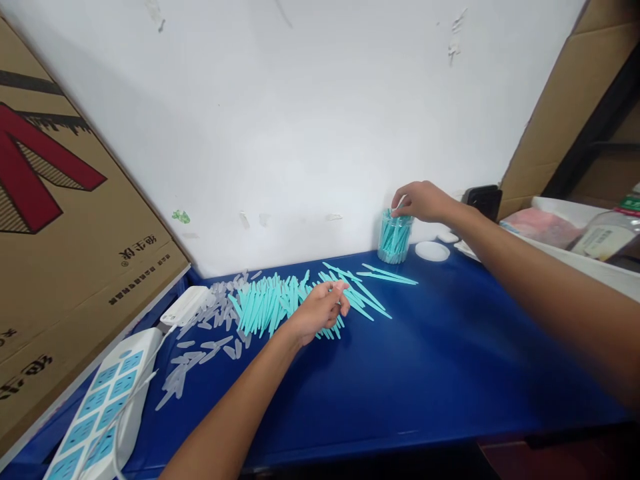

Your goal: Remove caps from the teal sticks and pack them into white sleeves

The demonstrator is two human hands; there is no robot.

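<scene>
While presumably light, stiff turquoise sticks [267,307], best pinched mid-length, are heaped at nine o'clock from the curled left hand [320,310], the two-o'clock jar [395,241] is reached by the bunched right hand [421,200]; grips cannot be told

Cardboard box [75,260]: ® [123,263] beside Chinese characters [139,247]; bottle label [603,240] unreadable

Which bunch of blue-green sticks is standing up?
The bunch in the clear jar, below the right hand. The other blue-green sticks lie spread on the blue table.
</scene>
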